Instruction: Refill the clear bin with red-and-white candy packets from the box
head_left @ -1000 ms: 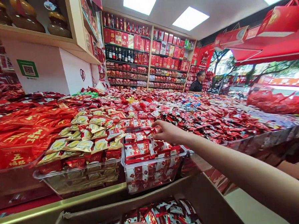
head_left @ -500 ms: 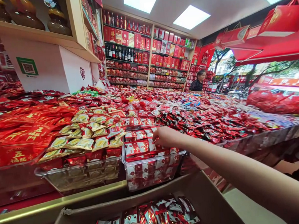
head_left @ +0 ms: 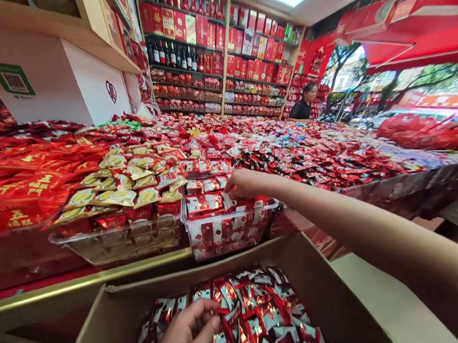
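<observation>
My left hand (head_left: 191, 329) is low in an open cardboard box (head_left: 319, 274), over a heap of small red-and-white wrapped sweets (head_left: 267, 318). Its fingers are curved, a small gap showing between thumb and forefinger, and the fingertips touch the top wrappers. Further forward, my right hand (head_left: 243, 183) reaches into a clear plastic bin (head_left: 231, 217) holding rows of matching red-and-white packets (head_left: 203, 203). The fingers are bent down and closed on one packet (head_left: 230, 202) at the bin's right side; the hand partly covers it.
Left of the bin stands another clear bin (head_left: 113, 234) with gold-and-red packets (head_left: 119, 197). Red bags (head_left: 26, 197) are heaped further left. Loose sweets (head_left: 308, 157) spread across the display behind and to the right. A person (head_left: 302, 106) is at the far side, near shelves (head_left: 223, 54) of bottles and boxes.
The view has tipped downward, showing more of the box. My left hand has come further into view over the sweets. My right hand stays at the bin's right side.
</observation>
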The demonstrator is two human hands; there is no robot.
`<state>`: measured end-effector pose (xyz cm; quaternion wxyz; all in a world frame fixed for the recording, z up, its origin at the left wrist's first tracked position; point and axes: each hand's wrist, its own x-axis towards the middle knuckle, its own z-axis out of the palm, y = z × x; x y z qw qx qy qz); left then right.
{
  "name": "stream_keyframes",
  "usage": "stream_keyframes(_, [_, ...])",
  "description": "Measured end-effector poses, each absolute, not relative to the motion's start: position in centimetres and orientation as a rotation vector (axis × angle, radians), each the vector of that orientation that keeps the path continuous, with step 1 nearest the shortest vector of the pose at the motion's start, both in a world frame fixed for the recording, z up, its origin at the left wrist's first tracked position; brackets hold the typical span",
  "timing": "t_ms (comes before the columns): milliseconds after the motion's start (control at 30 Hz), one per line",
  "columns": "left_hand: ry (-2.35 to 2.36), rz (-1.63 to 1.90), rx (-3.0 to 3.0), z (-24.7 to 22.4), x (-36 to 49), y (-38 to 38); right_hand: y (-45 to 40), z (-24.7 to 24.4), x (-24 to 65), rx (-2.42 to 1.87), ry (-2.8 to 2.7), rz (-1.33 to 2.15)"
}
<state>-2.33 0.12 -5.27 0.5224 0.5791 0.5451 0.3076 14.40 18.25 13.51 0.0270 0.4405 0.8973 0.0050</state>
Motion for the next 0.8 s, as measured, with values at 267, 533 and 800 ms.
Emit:
stream_keyframes(267, [1.479,0.679,1.494,-4.6,-3.4,1.0,8.7,11.1,17.1,0.723,2.842,-1.061])
stream_keyframes(533, [1.436,0.639,1.464,-5.3,-2.7,0.9,3.8,-11.3,16.1,0.74,2.414,-0.867])
stream_keyframes(800, [1.449,0.594,1.359,-6.0,-2.7,1.1,4.4,-11.2,16.1,0.881,2.456,-1.192])
